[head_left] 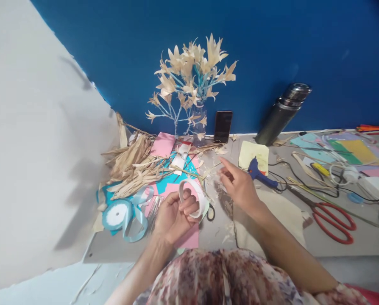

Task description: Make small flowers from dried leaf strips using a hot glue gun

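Observation:
My left hand (179, 213) is closed around a roll of white tape (201, 197), its fingers curled through the ring. To the right, my right hand (238, 185) hovers over the table with the index finger stretched out and apart from the others. I see nothing clearly held in it. Thin dried strips and scraps lie near its fingertips. Below the tape roll, the black handle of small scissors (210, 212) shows in part. A spool of light blue ribbon (115, 214) lies left of my left hand, with loose loops beside it.
Dried husks (135, 163) pile up at the left. A bottle (199, 116) of husk flowers (189, 67), a phone (223, 126) and a dark flask (281, 116) stand by the blue wall. A blue glue gun (262, 174), its cable and red-handled scissors (334, 222) lie right.

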